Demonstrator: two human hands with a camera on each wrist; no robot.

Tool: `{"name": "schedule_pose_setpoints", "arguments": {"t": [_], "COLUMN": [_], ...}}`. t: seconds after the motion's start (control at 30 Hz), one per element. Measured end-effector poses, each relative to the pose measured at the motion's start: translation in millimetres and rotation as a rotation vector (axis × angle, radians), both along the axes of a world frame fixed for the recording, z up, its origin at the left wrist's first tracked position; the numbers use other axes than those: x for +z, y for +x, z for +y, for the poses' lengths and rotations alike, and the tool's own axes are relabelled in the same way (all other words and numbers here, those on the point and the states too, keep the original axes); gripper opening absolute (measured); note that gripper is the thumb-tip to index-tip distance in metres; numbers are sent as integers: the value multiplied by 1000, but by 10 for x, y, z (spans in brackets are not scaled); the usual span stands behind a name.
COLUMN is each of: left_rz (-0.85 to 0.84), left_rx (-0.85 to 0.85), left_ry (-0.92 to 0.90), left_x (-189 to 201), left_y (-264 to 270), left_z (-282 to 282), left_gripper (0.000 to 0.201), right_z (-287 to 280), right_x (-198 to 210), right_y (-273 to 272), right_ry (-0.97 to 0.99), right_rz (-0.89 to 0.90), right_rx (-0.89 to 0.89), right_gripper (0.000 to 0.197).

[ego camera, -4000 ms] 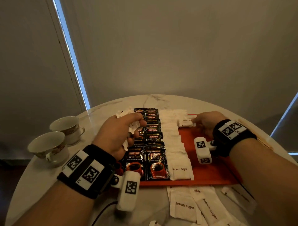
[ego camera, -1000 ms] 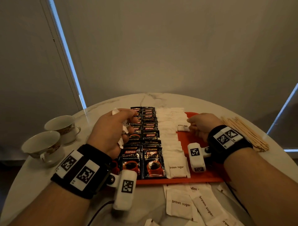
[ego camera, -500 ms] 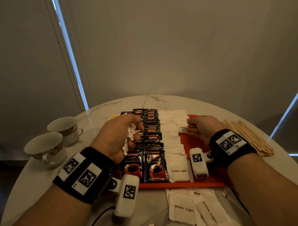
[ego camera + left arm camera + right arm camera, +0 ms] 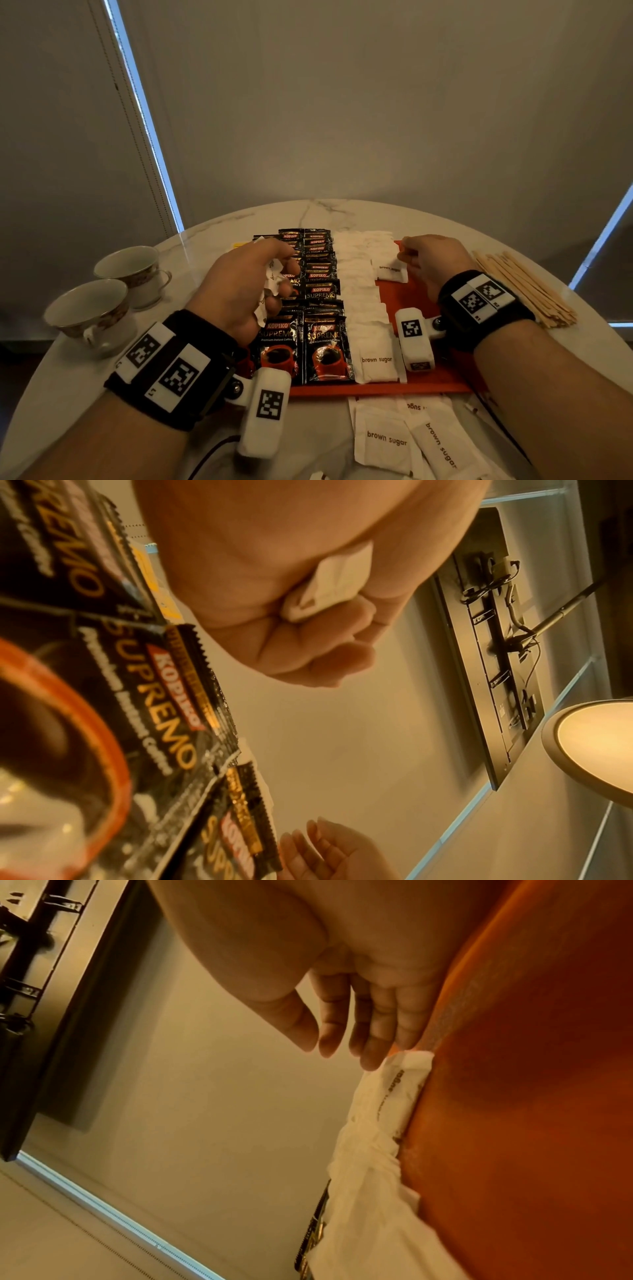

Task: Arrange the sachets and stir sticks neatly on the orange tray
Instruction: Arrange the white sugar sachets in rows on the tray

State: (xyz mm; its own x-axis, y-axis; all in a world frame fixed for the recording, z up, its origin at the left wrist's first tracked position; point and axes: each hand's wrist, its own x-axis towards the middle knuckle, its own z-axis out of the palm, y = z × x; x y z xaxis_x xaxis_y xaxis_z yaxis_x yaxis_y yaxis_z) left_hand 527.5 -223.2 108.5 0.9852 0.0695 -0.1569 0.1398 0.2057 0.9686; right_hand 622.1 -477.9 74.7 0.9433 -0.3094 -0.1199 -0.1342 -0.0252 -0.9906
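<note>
Her right hand has edged back, fingers loose beside the placed brown sugar sachet, while the left hand clutches spare sachets for the orange tray.

Round marble table under orange tray, 2 teacups, stir sticks, loose sugar sachets

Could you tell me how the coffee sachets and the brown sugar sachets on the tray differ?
The coffee sachets are glossy black with a red cup picture; the brown sugar sachets are plain white with brown lettering. The coffee sachets fill two rows at the left of the tray; the sugar sachets lie to their right. Both kinds lie flat in overlapping rows.
</note>
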Motion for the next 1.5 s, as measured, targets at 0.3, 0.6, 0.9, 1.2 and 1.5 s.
{"name": "schedule_pose_setpoints", "arguments": {"t": [0.3,0.6,0.9,1.2,1.5], "left_rz": [5,13,14,-52,-105], "left_rx": [4,-11,-116,-427,-258], "left_ry": [-14,-2,-42,21,183], "left_x": [30,37,72,67,39], "left_y": [-11,-29,-134,-247,-160], "left_z": [18,-1,-55,-66,-41], "left_gripper": [7,4,14,49,32], "right_z": [132,148,261,605,607], "right_x": [52,55,243,493,434], "right_y": [-145,-139,-345,-777,-762], "right_ry": [-77,-28,-4,-257,-75], "right_rz": [153,112,-56,-200,-260], "right_rx": [120,105,213,763,584], "right_gripper": [22,20,17,12,6]}}
